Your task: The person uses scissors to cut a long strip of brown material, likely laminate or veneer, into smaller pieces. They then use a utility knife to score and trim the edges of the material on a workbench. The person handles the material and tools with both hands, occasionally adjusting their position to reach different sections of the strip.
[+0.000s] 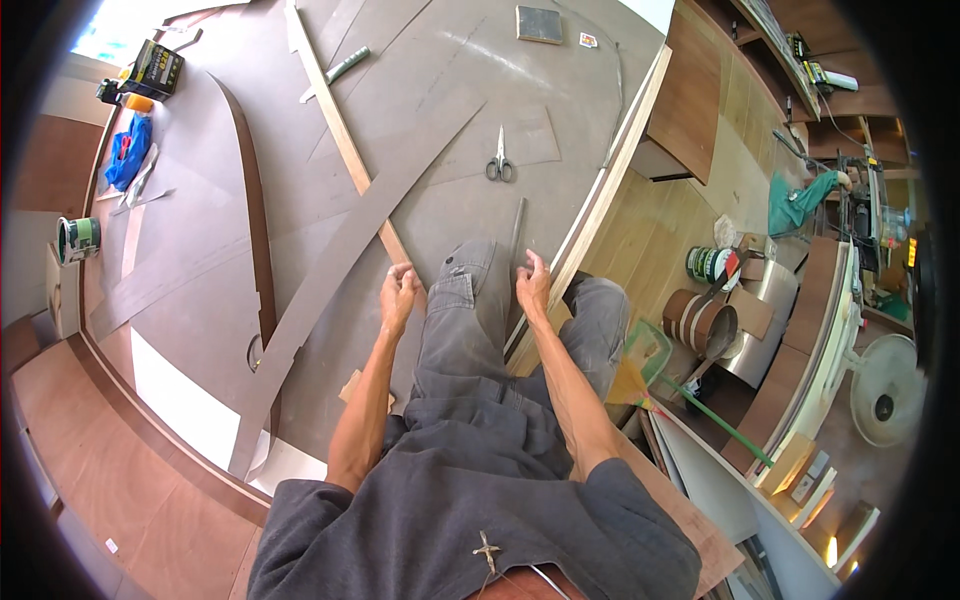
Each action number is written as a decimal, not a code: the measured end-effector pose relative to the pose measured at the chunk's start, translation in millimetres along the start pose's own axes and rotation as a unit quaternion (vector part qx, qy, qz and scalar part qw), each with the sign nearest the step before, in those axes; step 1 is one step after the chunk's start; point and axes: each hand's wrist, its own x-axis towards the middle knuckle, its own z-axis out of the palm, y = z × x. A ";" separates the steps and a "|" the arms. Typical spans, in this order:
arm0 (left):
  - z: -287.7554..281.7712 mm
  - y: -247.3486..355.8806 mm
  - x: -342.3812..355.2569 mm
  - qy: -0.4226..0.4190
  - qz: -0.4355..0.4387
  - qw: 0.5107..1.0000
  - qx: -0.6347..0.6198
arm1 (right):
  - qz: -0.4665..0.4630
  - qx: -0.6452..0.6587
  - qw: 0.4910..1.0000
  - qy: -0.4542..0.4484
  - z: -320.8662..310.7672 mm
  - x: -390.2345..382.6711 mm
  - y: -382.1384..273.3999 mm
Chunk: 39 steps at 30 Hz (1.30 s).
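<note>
Both my hands hover above my grey-trousered legs, holding nothing I can make out. My left hand [399, 284] is loosely curled with fingers a little apart, beside the lower end of a long pale wooden strip [345, 140]. My right hand [534, 281] is half open, its fingers apart, near a thin grey rod [518, 225]. A long, narrow grey-brown sheet strip [350, 240] lies diagonally across the wooden strip. Farther off, dark-handled scissors [499, 165] rest on the large grey-brown work surface [440, 60], points away from me.
A hammer-like tool [345, 68] and a dark square block [538, 25] lie toward the far side. A curved brown strip [253, 190] stands at left, near a blue bag [127, 152] and a can [78, 240]. At right are a bucket [700, 322] and a fan [886, 390].
</note>
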 end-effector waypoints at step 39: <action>177.0 169.2 150.5 -0.068 0.021 0.752 -0.655 | 0.197 0.675 0.648 -0.292 -55.2 71.1 -99.0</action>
